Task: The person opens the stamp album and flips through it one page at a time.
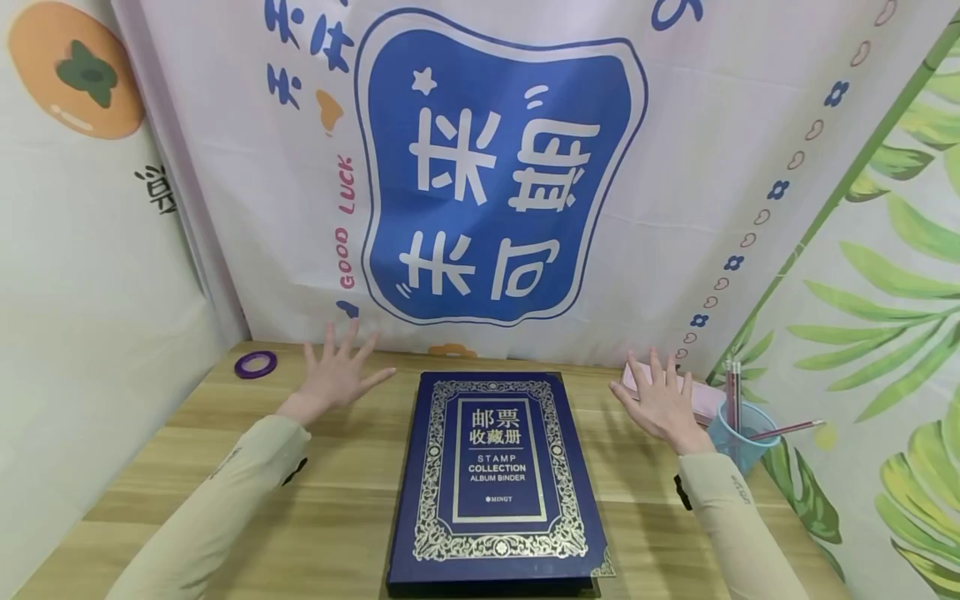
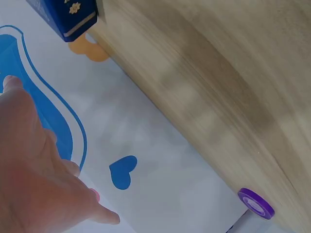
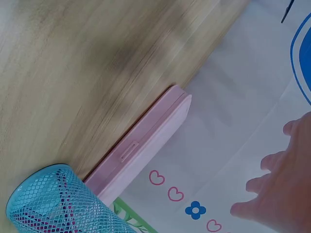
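Note:
A dark blue stamp album (image 1: pixel 495 475) with silver ornament lies closed on the wooden table, between the two hands. To its left, my left hand (image 1: pixel 337 375) is held over the table with fingers spread and nothing in it. My right hand (image 1: pixel 660 404) is likewise spread and holds nothing; in the head view it overlaps a pink case (image 1: pixel 705 400). In the right wrist view the same pink case (image 3: pixel 141 141) shows its long side and clasp. A corner of the album (image 2: pixel 80 22) appears at the top of the left wrist view.
A purple tape roll (image 1: pixel 256 364) sits at the table's back left corner. At the right edge stands a blue mesh pen cup (image 1: pixel 738 437) with several pencils (image 1: pixel 733 392). A printed cloth (image 1: pixel 300 250) hangs behind the table's back edge, with a leaf-patterned wall (image 1: pixel 900 333) at the right.

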`<state>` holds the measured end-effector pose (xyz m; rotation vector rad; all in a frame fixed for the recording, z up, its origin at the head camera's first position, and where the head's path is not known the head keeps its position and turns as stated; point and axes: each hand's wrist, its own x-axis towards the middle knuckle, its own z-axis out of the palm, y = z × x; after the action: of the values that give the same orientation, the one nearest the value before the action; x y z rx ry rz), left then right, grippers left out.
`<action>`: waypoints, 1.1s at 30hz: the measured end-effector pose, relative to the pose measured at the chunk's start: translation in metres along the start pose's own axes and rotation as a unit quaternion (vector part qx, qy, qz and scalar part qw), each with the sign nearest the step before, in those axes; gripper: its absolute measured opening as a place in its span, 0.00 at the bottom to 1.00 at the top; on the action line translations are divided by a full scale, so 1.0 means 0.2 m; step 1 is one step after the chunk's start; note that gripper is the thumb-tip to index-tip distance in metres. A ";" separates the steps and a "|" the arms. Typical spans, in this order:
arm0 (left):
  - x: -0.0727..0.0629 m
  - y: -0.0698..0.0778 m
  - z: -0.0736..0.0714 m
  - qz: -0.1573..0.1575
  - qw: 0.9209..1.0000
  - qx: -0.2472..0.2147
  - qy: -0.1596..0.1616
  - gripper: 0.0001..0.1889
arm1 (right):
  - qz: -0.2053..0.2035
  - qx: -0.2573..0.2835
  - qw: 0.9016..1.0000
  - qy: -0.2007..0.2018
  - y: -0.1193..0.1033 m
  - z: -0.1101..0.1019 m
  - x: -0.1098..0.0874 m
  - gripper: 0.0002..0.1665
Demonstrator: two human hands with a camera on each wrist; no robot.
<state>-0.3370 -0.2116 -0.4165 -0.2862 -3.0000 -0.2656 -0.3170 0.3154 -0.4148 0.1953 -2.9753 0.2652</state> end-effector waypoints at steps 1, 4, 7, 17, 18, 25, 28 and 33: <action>0.00 0.00 0.00 0.002 1.000 0.001 0.002 0.48 | -0.001 0.001 1.000 -0.001 0.00 0.00 0.00 0.49; -0.02 0.02 0.02 0.018 1.000 0.008 0.007 0.47 | -0.005 0.006 1.000 -0.001 -0.02 0.00 0.00 0.49; -0.06 0.07 0.04 0.045 0.999 0.003 0.012 0.46 | -0.012 0.008 1.000 -0.001 -0.03 0.00 0.00 0.49; -0.26 0.30 0.13 0.146 0.987 -0.061 0.016 0.46 | -0.065 0.017 0.998 -0.005 -0.12 0.05 -0.02 0.46; -0.28 0.32 0.13 0.154 0.986 -0.068 0.013 0.46 | -0.072 0.020 0.997 -0.005 -0.13 0.05 -0.02 0.46; -0.44 0.47 0.14 0.216 0.973 -0.074 -0.016 0.47 | -0.103 0.099 0.989 -0.038 -0.21 0.10 -0.04 0.45; -0.49 0.51 0.14 0.244 0.967 -0.067 -0.032 0.48 | -0.097 0.135 0.984 -0.066 -0.24 0.11 -0.04 0.45; -0.57 0.58 0.15 0.286 0.954 -0.059 -0.062 0.48 | -0.097 0.164 0.978 -0.084 -0.29 0.14 -0.04 0.46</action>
<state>-0.2052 -0.1134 -0.4420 -1.1916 -2.8541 -0.3714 -0.3050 0.2554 -0.4335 0.5689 -3.0251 0.7478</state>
